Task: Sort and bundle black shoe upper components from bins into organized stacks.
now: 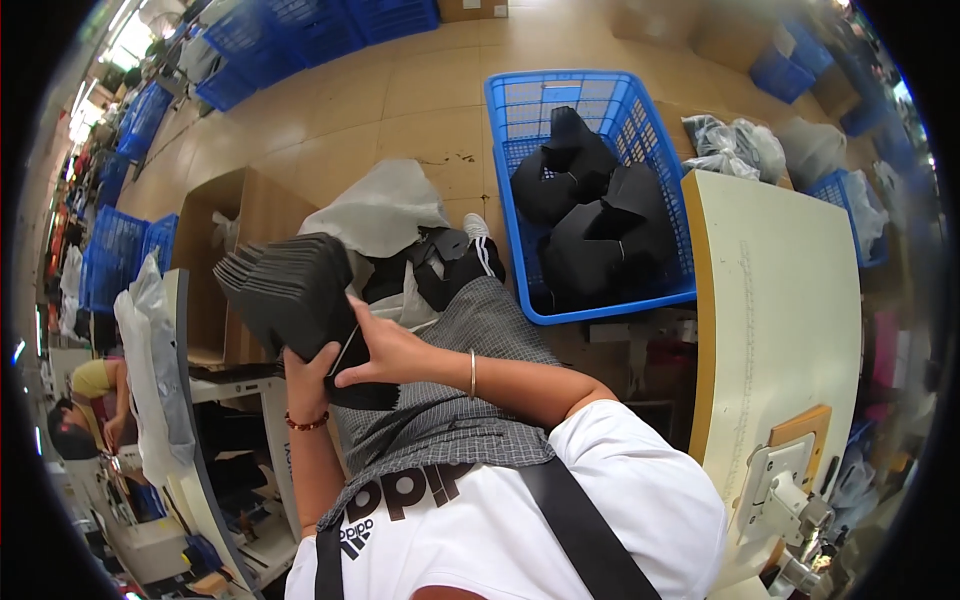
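Note:
A thick stack of black cut fabric pieces (pixel 290 290) is held in front of me, its many edges fanned toward the upper left. My left hand (pixel 308 372) grips the lower side of the stack, its thumb over the near part. My right hand (pixel 388 345) is closed on the stack's right side, thumb and fingers spread around it. A thin pale line, like a string or band, crosses the stack between the hands. The stack's lower end hangs over my grey checked apron (pixel 480 350). The fingers beneath the stack are hidden.
A blue plastic crate (pixel 508 200) with black bundles (pixel 610 240) stands ahead right. An open cardboard box (pixel 265 205) is at left, beside a pale plastic sheet (pixel 385 205) and black scraps on the floor. A pale table (pixel 785 280) flanks my right. Another person (pixel 100 400) sits far left.

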Demonstrator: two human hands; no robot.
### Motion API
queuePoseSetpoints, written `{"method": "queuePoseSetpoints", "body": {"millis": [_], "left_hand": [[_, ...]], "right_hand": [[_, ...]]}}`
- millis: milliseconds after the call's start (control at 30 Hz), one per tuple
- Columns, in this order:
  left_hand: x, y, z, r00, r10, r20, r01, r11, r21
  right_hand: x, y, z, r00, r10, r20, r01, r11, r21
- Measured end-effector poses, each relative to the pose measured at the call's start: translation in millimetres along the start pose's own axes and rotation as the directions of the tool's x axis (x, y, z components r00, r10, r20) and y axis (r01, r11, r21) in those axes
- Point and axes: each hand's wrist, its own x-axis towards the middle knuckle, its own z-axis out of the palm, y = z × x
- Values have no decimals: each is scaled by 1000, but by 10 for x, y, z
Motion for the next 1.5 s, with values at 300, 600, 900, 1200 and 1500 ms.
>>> {"method": "queuePoseSetpoints", "body": {"millis": [300,600,900,1200,1500], "left_hand": [[811,478,1332,901,-47,432,75,996,-48],[852,1277,1942,84,297,951,-728,671,-145],[685,-205,926,441,-246,863,-487,742,461],[532,-813,387,646,-416,639,-104,782,614],[685,-787,553,631,-399,666,-260,699,666]], "right_hand": [[-37,-113,-1078,904,128,-407,-163,985,-53],[-227,26,-2737,774,69,-630,332,802,496],[-297,1960,-4181,584,371,-722,379,662,647],[-243,2565,-4347,469,716,-517,55,561,826],[-16,2048,-3964,-47,742,-669,95,670,736]]}}
